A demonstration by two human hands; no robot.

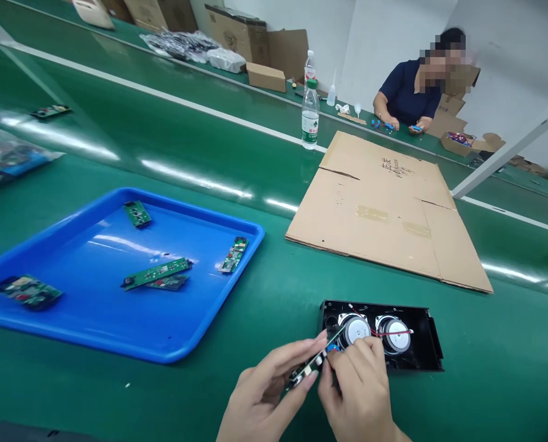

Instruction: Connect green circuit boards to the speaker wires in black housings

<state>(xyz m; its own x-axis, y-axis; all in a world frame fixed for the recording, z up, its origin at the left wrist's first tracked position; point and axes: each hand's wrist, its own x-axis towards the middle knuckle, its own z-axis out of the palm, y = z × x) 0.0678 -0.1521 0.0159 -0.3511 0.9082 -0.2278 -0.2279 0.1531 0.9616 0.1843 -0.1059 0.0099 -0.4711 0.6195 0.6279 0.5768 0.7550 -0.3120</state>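
My left hand grips a narrow circuit board by its edges, tilted, with white connectors along one side. Close against it, my right hand has its fingers curled by a small blue part at the board's end; what the fingertips pinch is mostly hidden. Just beyond both hands lies an open black speaker housing. Two round speakers, a left one partly behind my fingers and a right one, sit inside it. A red wire with a white plug runs across them.
To the left, a blue tray holds several green circuit boards. Flattened cardboard lies beyond the housing, near a water bottle. Across the bench a co-worker handles small blue parts. A bag of boards lies far left.
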